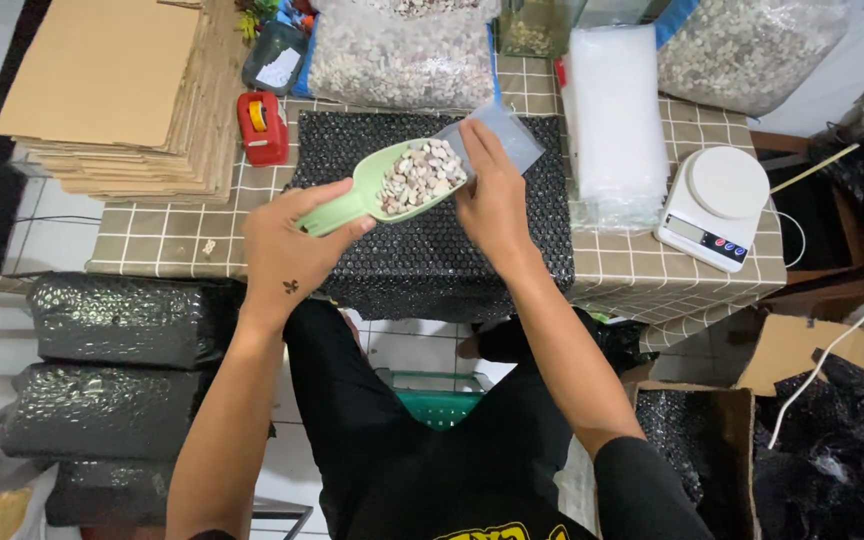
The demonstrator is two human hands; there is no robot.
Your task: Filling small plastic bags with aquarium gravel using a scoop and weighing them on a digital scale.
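Left hand (287, 245) is gripping a heaped green scoop (392, 185), right hand (492, 195) pinching a small clear bag (507, 135) mid-table; any wobble and pebbles are probably spilling over the black bubble wrap (432, 250).

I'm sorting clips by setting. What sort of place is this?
Probably a small packing station for mail orders: a kitchen scale, stacked flat cardboard and big bags of pebbles, while the left hand tips a green scoop toward a clear pouch in the right hand.
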